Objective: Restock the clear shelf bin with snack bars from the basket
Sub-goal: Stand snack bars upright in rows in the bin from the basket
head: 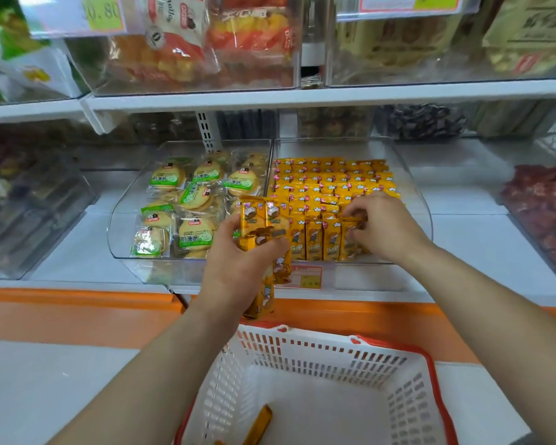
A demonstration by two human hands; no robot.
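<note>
Snack bars: a fanned bundle (260, 231) gripped in the left hand (238, 264), poised over the bin's front left corner, some hanging below the fist. Thin foil sleeves. Judged light, slick and crushable, so best pinched across the flat middle, a few at a time. Right hand (387, 228) is curled in the front row, fingertips pinching one bar (352, 220) upright among its neighbours. Clear shelf bin (427, 216): the right compartment holds packed yellow rows (328, 183) nearly to the front, with little room left. The left compartment, behind a clear divider, holds cookie packs (195, 200). Price tag (306, 277) on the front lip. Basket (318, 351) sits below, well apart, with one loose bar (260, 423) showing on its floor. The bin's front wall and the tight rows are what crowd insertion.
</note>
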